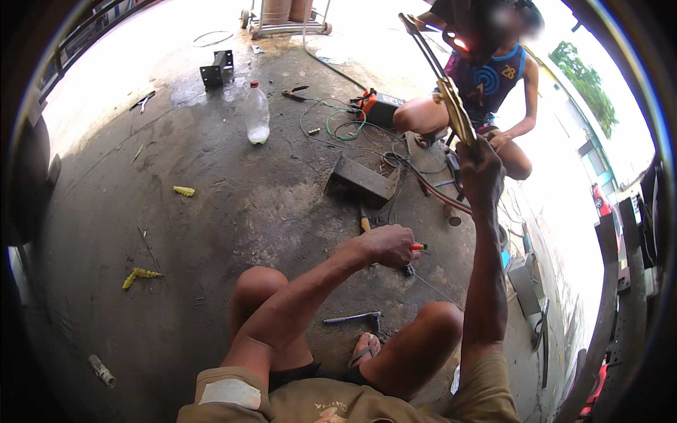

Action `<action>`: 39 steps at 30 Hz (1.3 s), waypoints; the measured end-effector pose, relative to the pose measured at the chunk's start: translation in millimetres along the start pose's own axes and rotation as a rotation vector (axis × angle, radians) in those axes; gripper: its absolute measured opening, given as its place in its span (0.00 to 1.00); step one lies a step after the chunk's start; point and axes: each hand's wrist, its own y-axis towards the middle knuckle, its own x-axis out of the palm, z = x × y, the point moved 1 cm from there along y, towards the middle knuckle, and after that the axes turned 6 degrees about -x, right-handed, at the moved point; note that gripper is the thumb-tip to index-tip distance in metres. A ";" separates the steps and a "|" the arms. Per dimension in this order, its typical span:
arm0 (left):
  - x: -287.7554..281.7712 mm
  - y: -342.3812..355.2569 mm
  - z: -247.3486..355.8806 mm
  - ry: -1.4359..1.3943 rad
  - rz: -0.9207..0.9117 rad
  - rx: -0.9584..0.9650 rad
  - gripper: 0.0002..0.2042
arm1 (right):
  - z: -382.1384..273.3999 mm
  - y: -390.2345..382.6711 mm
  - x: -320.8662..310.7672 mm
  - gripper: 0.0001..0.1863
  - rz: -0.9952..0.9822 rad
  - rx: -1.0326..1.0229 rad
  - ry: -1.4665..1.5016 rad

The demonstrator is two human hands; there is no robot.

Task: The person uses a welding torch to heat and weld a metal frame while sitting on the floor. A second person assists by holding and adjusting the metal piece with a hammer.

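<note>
My right hand (482, 169) is raised, its fingers wrapped round the handle of a brass-coloured cutting torch (455, 109). The torch's long tubes slant up and left, in front of a crouching person (486, 84). An orange-white glow shows beside the tubes; its source is unclear. Lower and to the left, my left hand (389, 245) is closed on a small red item (418, 247) with a yellowish, dark end; its kind I cannot make out. Just beyond that hand lies a hammer (364, 223) with a wooden handle, its far end by a rusty metal channel piece (361, 180).
A plastic bottle (257, 116) stands on the concrete near a dark flanged metal piece (217, 70). Cables and hoses tangle around an orange-and-black welding machine (381, 107). By my foot lies a metal bar tool (352, 318). Gas cylinders on a cart (289, 29) stand far off.
</note>
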 end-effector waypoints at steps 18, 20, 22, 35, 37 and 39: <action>-3.4 -2.9 -5.1 0.055 0.009 -0.041 0.27 | 10.9 -56.0 5.4 0.15 -0.109 0.018 0.188; -3.7 -8.4 -1.8 0.081 0.007 -0.071 0.27 | 10.4 -57.0 3.9 0.17 -0.099 0.008 0.211; -6.4 -12.1 5.3 0.094 -0.005 -0.082 0.27 | 13.7 -59.1 5.8 0.18 -0.057 -0.010 0.201; -17.1 -28.9 17.4 0.102 -0.005 -0.121 0.25 | 14.2 -62.5 -3.6 0.20 0.051 -0.009 0.164; -14.5 -25.9 13.1 0.088 -0.009 -0.134 0.25 | 13.4 -62.9 -6.4 0.19 0.034 0.017 0.185; -13.0 -24.4 12.5 0.081 -0.015 -0.149 0.26 | 13.5 -63.6 -7.8 0.18 0.015 0.030 0.194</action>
